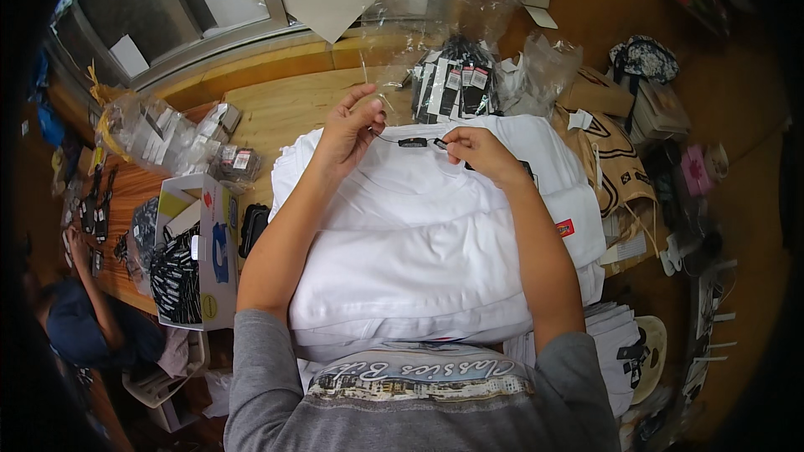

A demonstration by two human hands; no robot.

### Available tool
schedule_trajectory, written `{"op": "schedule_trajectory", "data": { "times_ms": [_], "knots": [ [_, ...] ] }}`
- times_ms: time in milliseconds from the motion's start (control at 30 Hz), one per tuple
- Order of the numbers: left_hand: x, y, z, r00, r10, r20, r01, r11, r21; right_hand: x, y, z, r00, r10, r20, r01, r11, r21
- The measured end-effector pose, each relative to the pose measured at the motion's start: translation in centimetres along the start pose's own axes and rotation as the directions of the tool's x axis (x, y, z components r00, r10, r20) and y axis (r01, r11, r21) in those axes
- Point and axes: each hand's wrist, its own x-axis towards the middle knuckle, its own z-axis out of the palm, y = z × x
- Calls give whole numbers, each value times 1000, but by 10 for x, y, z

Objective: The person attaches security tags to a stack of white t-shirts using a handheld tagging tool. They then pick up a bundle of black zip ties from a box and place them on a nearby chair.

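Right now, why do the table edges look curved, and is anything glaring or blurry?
Head view: the fisheye lens bends the wooden table toward a dark rim; the clear plastic bag catches glare; the hands and white shirts are sharp and evenly lit.

Your left hand (350,130) and right hand (477,153) pinch a thin black string (387,140) over the collar of the top white shirt (419,201) on a stack. A pile of black tags (456,84) lies just beyond, and an open cardboard box (205,243) sits to the left.
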Motion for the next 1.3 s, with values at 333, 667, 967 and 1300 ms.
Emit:
{"op": "schedule_trajectory", "data": {
  "times_ms": [333, 667, 967, 1300],
  "knots": [
    [-8, 0, -2, 907, 103, 407, -398, -103, 912, 6, 17, 0, 996, -22, -86, -1, 966, -259],
    [-6, -27, -29, 792, -303, 531, -609, -464, 644, 7, 18, 1, 996, -60, -63, 43, 969, -243],
    [-4, -34, -34, 779, -259, 571, -612, -510, 604, 0, 2, -2, 999, -25, 35, 24, 999, 23],
    [-15, -30, 9, 948, 37, 316, -315, 240, 918, 1, -2, -2, 999, 3, 37, -7, 992, 129]
  ]
}}
